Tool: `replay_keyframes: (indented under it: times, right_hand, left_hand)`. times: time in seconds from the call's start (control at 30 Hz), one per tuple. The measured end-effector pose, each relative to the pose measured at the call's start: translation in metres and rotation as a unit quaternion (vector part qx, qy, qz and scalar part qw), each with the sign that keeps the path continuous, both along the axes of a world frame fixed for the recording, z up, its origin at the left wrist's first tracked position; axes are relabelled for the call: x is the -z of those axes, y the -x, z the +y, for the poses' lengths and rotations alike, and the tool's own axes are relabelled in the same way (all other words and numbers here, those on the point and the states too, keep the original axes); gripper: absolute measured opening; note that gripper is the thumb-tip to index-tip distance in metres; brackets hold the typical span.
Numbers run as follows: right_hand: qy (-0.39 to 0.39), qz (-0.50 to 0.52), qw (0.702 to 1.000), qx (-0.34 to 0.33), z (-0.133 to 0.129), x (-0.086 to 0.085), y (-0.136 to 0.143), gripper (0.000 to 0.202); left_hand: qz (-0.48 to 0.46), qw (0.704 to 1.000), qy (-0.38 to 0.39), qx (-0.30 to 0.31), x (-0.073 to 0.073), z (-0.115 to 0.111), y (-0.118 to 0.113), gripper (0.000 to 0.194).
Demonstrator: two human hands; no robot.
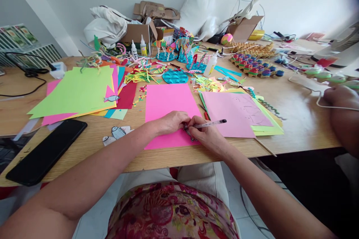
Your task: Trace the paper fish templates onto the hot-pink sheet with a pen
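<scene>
A bright pink sheet (168, 101) lies on the wooden table in front of me. Near its lower right edge my right hand (206, 132) is closed around a pen (214, 123), whose back end points right. My left hand (174, 121) rests on the same sheet, fingers bent and pressed together beside the right fingertips. A small cutout (193, 139) shows partly under the right fingers; most of it is hidden. Left of the sheet lie drawn paper fish (118, 132), partly behind my left forearm. A light pink sheet (227, 114) with pencil lines is to the right.
A black phone (47, 151) lies at the left front. Stacked green paper (75, 89), a glue bottle (211, 64), blue egg-tray pieces (175, 76) and paper scraps surround the work area. Red-handled scissors (206, 115) lie beside the pink sheet. Another person's arm (343, 115) is at the right.
</scene>
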State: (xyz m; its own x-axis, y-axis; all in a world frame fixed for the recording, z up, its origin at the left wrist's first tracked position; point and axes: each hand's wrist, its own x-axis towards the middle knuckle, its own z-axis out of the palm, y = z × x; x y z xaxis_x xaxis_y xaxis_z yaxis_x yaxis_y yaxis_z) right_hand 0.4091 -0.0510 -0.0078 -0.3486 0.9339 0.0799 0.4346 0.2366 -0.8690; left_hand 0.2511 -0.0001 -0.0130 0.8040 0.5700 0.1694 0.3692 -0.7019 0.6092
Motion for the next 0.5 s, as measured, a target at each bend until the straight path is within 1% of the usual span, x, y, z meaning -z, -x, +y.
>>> replay_keyframes:
  times: [0.5]
  right_hand:
    - [-0.024,-0.005,1.0,-0.01,-0.0025,-0.0006,-0.0005,0.007]
  left_hand:
    - [0.009,1.0,-0.001,-0.002,-0.0015,-0.0014,0.0006,0.017]
